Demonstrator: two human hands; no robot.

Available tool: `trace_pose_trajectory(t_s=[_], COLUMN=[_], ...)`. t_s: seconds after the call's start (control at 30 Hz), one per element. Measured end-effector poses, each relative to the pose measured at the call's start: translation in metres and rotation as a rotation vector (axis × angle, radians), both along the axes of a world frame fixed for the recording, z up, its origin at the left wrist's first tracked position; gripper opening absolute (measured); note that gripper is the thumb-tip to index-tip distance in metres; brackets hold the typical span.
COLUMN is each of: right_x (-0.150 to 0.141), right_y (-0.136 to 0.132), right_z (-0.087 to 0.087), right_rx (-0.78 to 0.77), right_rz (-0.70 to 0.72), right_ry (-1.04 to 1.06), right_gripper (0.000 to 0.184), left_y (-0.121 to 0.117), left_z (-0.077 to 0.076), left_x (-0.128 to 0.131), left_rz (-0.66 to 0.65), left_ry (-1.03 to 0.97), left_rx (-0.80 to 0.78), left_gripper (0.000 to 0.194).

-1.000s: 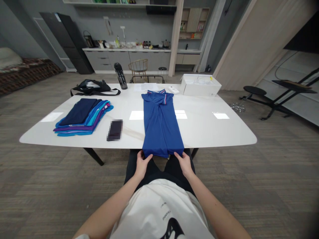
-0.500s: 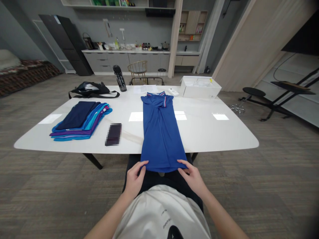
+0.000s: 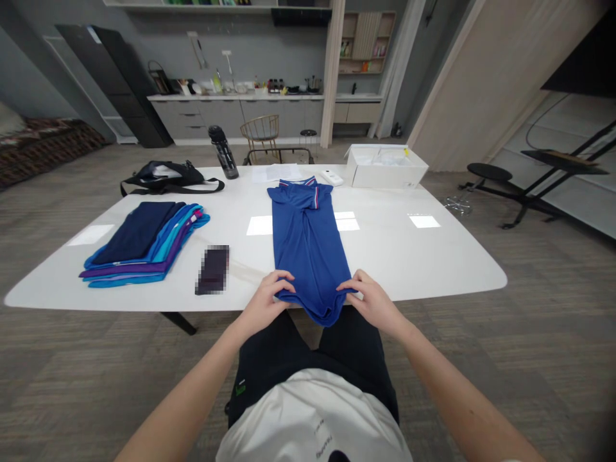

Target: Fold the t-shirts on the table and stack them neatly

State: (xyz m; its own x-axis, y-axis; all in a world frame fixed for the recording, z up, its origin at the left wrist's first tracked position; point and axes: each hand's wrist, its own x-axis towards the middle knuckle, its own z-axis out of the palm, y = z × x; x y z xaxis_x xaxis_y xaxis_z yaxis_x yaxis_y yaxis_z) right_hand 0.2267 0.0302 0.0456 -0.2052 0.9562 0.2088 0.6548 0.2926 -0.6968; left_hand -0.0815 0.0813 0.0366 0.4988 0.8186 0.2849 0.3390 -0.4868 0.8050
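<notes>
A blue polo shirt (image 3: 310, 240) with a striped collar lies lengthwise on the white table (image 3: 414, 256), its sides folded in and its collar at the far end. At the near edge, my left hand (image 3: 269, 296) pinches the left corner of its hem. The right corner is pinched by my right hand (image 3: 373, 300). Between the hands the hem sags below the table edge, above my lap. Left of the shirt lies a dark, pixelated flat object (image 3: 212, 269). Beyond that is a stack of folded clothes (image 3: 144, 240) in navy, blue and purple.
A black bag (image 3: 163, 176) with a strap and a dark bottle (image 3: 224, 153) stand at the back left. Behind the collar lie white papers (image 3: 276, 172) and a small white device (image 3: 332, 178). At the back right is an open white box (image 3: 385, 168).
Both hands have moved forward and up with the hem, toward the table edge. The hem, nearly straight before, now droops in the middle. The camera view has shifted slightly.
</notes>
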Motion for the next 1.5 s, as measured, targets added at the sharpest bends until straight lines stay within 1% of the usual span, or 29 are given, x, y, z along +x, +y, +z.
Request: trace_pose_trajectory(t_s=[0.07,0.1,0.13,0.2,0.27,0.33,0.4,0.53,0.67,0.77,0.83,0.93,1.03,1.1,1.17,1.2,1.23,1.27,1.33,1.37,1.4,1.43,1.5], right_x=[0.003,0.005,0.007,0.012,0.017,0.021,0.024,0.029,0.033,0.034,0.033,0.031,0.029,0.029,0.028,0.028,0.028,0.027,0.027,0.027,0.027,0.026,0.024], right_y=[0.010,0.015,0.019,0.029,0.040,0.053,0.069,0.112,0.171,0.223,0.260,0.322,0.391,0.442,0.490,0.511,0.530,0.546,0.566,0.572,0.574,0.574,0.571], right_z=[0.004,0.006,0.009,0.014,0.019,0.024,0.029,0.041,0.052,0.059,0.062,0.064,0.057,0.044,0.022,0.009,-0.005,-0.019,-0.044,-0.054,-0.062,-0.067,-0.072], right_rx=[0.037,0.026,-0.008,-0.110,-0.184,-0.206,-0.192,-0.142,-0.116,-0.117,-0.117,-0.109,-0.111,-0.096,-0.070,-0.059,-0.053,-0.053,-0.069,-0.083,-0.095,-0.099,-0.066], right_rz=[-0.015,-0.004,0.016,0.037,0.006,-0.028,-0.046,-0.078,-0.092,-0.104,-0.104,-0.110,-0.123,-0.146,-0.208,-0.263,-0.328,-0.392,-0.475,-0.490,-0.493,-0.489,-0.498], right_ry=[0.093,0.161,0.231,0.352,0.415,0.429,0.434,0.478,0.566,0.649,0.701,0.752,0.757,0.722,0.623,0.538,0.427,0.302,0.050,-0.052,-0.132,-0.190,-0.257], right_gripper=[0.017,0.012,0.011,0.016,0.024,0.030,0.033,0.035,0.036,0.036,0.037,0.040,0.042,0.042,0.038,0.036,0.033,0.031,0.027,0.026,0.025,0.025,0.027], left_y=[0.011,0.015,0.019,0.029,0.041,0.058,0.079,0.131,0.189,0.238,0.271,0.321,0.377,0.420,0.464,0.484,0.503,0.518,0.541,0.548,0.552,0.554,0.556], left_z=[0.006,0.009,0.011,0.015,0.019,0.022,0.026,0.043,0.059,0.062,0.062,0.062,0.063,0.056,0.040,0.028,0.014,0.000,-0.029,-0.041,-0.050,-0.058,-0.064], left_x=[0.003,0.003,0.003,0.001,-0.002,-0.004,-0.005,-0.001,0.013,0.028,0.042,0.063,0.082,0.089,0.092,0.091,0.088,0.085,0.075,0.069,0.064,0.059,0.053], left_rz=[-0.086,-0.113,-0.135,-0.166,-0.173,-0.150,-0.126,-0.098,-0.067,-0.028,-0.030,-0.046,-0.027,-0.002,0.055,0.115,0.203,0.316,0.534,0.614,0.662,0.679,0.677], left_ry=[-0.152,-0.220,-0.281,-0.373,-0.413,-0.413,-0.407,-0.439,-0.544,-0.650,-0.721,-0.762,-0.780,-0.777,-0.696,-0.615,-0.506,-0.386,-0.179,-0.088,-0.004,0.070,0.193], left_rx=[-0.170,-0.259,-0.344,-0.493,-0.605,-0.678,-0.725,-0.774,-0.808,-0.814,-0.806,-0.795,-0.747,-0.707,-0.716,-0.730,-0.722,-0.679,-0.530,-0.440,-0.362,-0.299,-0.185], left_gripper=[0.007,0.005,0.009,0.022,0.034,0.042,0.046,0.048,0.045,0.035,0.033,0.046,0.056,0.055,0.048,0.043,0.036,0.030,0.020,0.019,0.019,0.021,0.022])
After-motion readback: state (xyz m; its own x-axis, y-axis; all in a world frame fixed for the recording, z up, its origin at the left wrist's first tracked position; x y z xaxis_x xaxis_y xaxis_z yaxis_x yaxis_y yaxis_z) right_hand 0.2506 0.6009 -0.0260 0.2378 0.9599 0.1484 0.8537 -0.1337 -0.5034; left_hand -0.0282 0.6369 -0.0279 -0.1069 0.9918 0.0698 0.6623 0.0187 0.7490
